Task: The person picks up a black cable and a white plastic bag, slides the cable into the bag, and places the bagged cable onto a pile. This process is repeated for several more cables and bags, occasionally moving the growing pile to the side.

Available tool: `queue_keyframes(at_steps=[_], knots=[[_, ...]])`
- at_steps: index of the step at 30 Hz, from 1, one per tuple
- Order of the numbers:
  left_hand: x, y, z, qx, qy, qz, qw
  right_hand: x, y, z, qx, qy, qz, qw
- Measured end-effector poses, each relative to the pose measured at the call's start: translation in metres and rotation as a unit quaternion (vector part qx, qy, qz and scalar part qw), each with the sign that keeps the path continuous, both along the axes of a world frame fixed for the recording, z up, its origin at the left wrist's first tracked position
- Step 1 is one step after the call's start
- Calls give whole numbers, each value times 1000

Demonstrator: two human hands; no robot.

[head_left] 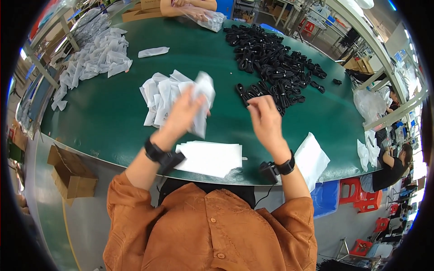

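Observation:
My left hand (181, 115) is raised over the green table (104, 122) and grips a white plastic bag (202, 101), blurred with motion. My right hand (264, 119) is beside it, fingers curled near the edge of a large heap of coiled black cables (271, 58); whether it holds a cable I cannot tell. A loose pile of white bags (158, 97) lies just beyond my left hand. A flat stack of white bags (210, 158) lies at the table's near edge below both hands. Both wrists wear black bands.
A heap of filled white bags (95, 56) lies at the far left. Another person's arm (187, 7) and a clear bag (205, 18) are at the far edge. A cardboard box (72, 174) stands on the floor left. A white bag (312, 158) hangs at the right edge. Red stools (364, 194) stand to the right.

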State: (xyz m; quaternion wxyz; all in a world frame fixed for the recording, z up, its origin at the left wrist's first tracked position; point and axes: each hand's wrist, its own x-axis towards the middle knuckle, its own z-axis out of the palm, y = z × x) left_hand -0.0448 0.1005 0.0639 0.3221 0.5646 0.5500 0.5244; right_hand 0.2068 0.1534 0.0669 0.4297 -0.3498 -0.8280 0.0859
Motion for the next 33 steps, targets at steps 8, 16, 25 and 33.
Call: queue_keyframes(at_steps=[8, 16, 25, 33], knots=[[16, -54, -6, 93, 247, -99, 960, 74, 34, -82, -20, -276, -188, 943], [71, -96, -90, 113, 342, -183, 915, 64, -22, -88, -118, -123, -16, 985], [72, -97, -83, 94, 253, -131, 954, 62, -105, -60, -266, -37, 82, 960], [62, -91, -83, -20, 161, -135, 977, 59, -120, -52, -179, -61, 80, 979]])
